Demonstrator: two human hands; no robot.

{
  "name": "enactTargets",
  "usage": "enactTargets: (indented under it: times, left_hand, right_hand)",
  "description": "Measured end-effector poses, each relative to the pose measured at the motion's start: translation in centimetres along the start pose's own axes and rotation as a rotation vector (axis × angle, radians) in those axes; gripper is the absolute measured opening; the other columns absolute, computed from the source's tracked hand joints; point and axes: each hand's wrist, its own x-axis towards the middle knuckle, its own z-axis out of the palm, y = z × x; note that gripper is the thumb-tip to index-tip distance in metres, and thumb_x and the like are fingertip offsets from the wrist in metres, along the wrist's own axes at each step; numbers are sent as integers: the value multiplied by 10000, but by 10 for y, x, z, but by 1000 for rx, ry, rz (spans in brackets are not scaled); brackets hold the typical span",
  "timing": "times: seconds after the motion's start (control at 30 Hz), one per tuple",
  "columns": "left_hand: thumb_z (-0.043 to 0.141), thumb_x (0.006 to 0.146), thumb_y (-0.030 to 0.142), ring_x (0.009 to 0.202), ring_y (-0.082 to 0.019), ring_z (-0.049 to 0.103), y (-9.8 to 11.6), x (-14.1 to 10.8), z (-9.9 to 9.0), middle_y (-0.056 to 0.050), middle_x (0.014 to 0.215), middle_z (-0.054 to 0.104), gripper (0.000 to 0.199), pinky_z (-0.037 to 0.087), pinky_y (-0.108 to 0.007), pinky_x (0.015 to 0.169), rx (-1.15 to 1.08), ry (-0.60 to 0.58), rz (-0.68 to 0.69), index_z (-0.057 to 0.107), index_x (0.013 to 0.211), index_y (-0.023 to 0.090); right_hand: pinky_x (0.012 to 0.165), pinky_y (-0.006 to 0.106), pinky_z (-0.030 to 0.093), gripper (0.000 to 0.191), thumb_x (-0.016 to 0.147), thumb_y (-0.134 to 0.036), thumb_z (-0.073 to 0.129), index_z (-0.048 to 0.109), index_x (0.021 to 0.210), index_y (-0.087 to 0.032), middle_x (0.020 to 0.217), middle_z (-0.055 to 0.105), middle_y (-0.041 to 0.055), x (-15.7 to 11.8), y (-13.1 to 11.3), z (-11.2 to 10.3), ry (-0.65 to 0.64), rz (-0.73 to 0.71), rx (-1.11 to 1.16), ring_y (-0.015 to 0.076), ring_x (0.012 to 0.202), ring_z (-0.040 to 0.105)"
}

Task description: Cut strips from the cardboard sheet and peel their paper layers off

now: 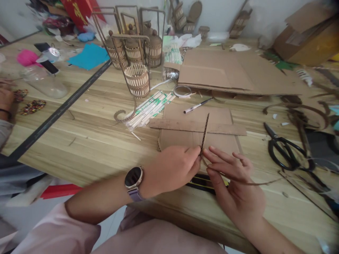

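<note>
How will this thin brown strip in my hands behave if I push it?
The brown strip may resist light pressure, since its top stands straight above the left hand. It likely bends, as what seems its tail curves by the right hand. Narrow, it's probably light.

the head camera looks forward and down — the left hand (174, 171) and the right hand (237, 188) are near, the wall (218, 16) farther.
</note>
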Motion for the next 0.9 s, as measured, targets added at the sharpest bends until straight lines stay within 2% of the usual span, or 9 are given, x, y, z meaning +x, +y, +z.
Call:
enactTargets:
  times: [0.1, 0.3, 0.67, 0.8, 0.9]
  left_hand:
    - [381, 1006, 169, 643, -170, 608, 2, -1, 1, -29, 730, 644, 205, 366, -299, 580, 29, 3, -11, 543, 880, 170]
    - [375, 991, 186, 654, -187, 634, 3, -1, 0, -36, 720, 659, 218, 369, -305, 562, 50, -78, -65, 537, 846, 176]
    - [394, 977, 179, 609, -154, 593, -1, -1, -1, -3, 655, 610, 230, 313, -285, 543, -7, -34, -43, 494, 771, 196]
    - [421, 967, 166, 617, -152, 601, -3, 1, -2, 11, 645, 604, 210, 300, -286, 539, -25, -53, -48, 503, 776, 197]
    - [408, 1010, 213, 643, -156, 621, -3, 3, -4, 1, 689, 639, 224, 305, -284, 538, -21, -82, -42, 529, 824, 188]
  right_hand:
    - [1013, 463, 393, 167, 924, -148, 598, 572, 1008, -290, 1102, 797, 2, 0, 0, 0, -18, -29, -36, 231, 1064, 740]
    - [1007, 429, 406, 165, 937, -142, 569, 594, 1031, -275, 1040, 807, -9, 4, -3, -2, -14, -31, -18, 212, 1039, 747]
    - [1006, 436, 406, 129, 956, -157, 548, 552, 996, -280, 994, 811, -17, 4, -4, -4, -4, -8, 11, 224, 1045, 746]
    - [1008, 422, 409, 142, 963, -155, 532, 557, 1029, -278, 976, 811, -24, 5, -4, -4, -5, 19, 13, 217, 1043, 747]
    - [1025, 423, 398, 151, 961, -156, 538, 555, 1043, -281, 979, 809, -27, 5, -2, -4, 1, 24, 28, 214, 1067, 738]
